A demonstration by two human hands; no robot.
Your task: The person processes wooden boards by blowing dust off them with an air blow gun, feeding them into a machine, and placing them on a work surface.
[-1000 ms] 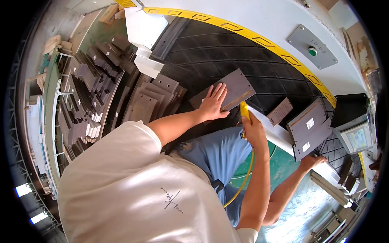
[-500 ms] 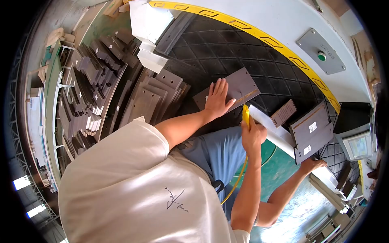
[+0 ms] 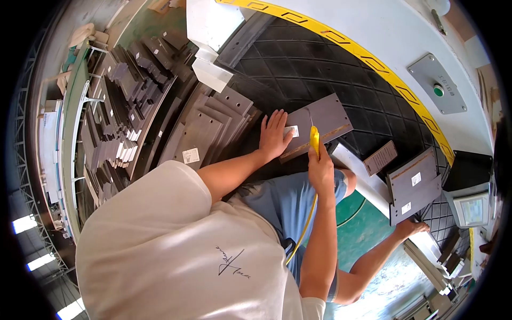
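A dark grey panel [image 3: 330,114] with a label and holes along its edges lies on the black quilted mat. My left hand [image 3: 274,136] rests on the panel's left end, fingers spread, beside the white label. Wrapped round a yellow air blow gun [image 3: 315,140] is my right hand [image 3: 322,169]. The gun's thin nozzle points over the panel's face, and a yellow hose [image 3: 308,221] trails down from it past my leg.
Stacked panels [image 3: 205,125] stand to the left, with a rack of panels [image 3: 125,101] beyond. At the right are another labelled panel [image 3: 413,184], a small sign plate [image 3: 380,158] and a screen [image 3: 472,208]. A yellow-edged white machine frame [image 3: 384,42] curves behind, carrying a green button [image 3: 438,90].
My left hand has slid left to the panel's end, uncovering its label. My right hand has shifted slightly left and up, bringing the blow gun's nozzle over the panel.
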